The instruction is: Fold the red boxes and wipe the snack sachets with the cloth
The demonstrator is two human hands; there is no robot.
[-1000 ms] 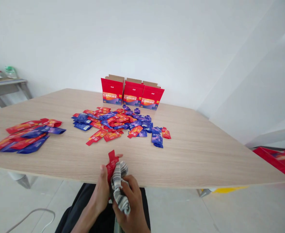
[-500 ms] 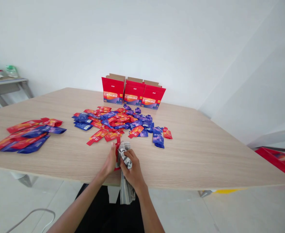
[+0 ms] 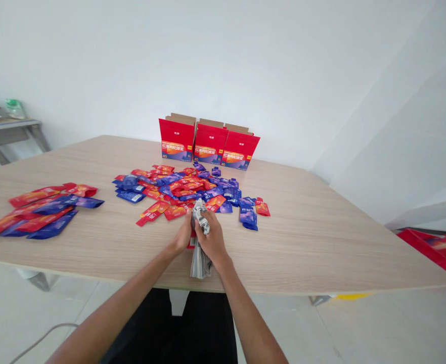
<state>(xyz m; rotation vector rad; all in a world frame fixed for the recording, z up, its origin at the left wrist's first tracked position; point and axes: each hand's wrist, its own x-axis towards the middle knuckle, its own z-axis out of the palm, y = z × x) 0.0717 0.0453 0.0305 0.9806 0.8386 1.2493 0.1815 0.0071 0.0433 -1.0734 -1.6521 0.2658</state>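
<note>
My right hand [image 3: 212,238] is closed around a crumpled grey-and-white striped cloth [image 3: 200,264], whose loose end hangs down toward the front edge of the table. Close against its left side, my left hand [image 3: 182,237] grips a red sachet [image 3: 191,242], mostly hidden by the cloth and fingers. Just beyond both hands lies a loose pile of red and blue sachets [image 3: 185,186]. A single red sachet [image 3: 153,211] lies at the pile's near left edge.
Three red open-topped cartons [image 3: 177,139] stand in a row behind the pile. At the left of the wooden table [image 3: 314,237] is a smaller group of sachets [image 3: 52,210]. A red container [image 3: 433,253] sits off the right edge, and a side table [image 3: 8,124] stands far left.
Both hands have moved forward and slightly right, carrying the cloth and the red sachet nearer the pile. The cloth's hanging end now rests higher, over the tabletop.
</note>
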